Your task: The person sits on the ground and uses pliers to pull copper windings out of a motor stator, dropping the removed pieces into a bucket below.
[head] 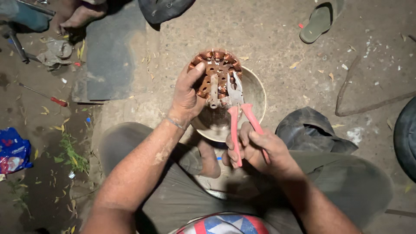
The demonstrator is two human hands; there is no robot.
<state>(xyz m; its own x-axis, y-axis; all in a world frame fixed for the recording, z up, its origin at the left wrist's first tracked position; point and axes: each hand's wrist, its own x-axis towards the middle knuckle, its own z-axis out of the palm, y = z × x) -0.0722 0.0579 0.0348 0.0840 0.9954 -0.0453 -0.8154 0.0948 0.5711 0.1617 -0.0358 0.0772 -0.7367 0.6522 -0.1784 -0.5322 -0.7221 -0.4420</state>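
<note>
Two hands are working on a round copper-wound motor core [215, 71], which is sitting tilted over the mouth of a pale metal bowl [255, 93] on the dirt ground. A short metal shaft [213, 92] is sticking out of the core's middle. The left hand [187, 96] is gripping the core by its left edge, the thumb lying across the copper coils near the top and the fingers curling underneath, out of sight. The right hand [253, 149] is closing its fingers around the two red handles of a pair of pliers [237, 113]; the handles are spreading apart, and the steel jaws are standing slightly open against the coils on the core's right side, just beside the shaft. The person is sitting with knees spread around the bowl. Further out, a red-handled screwdriver [45, 95] is lying on the ground to the left, a green sandal [319, 21] is resting at the upper right, and a dark rubber tube [310, 130] is lying beside the right knee
</note>
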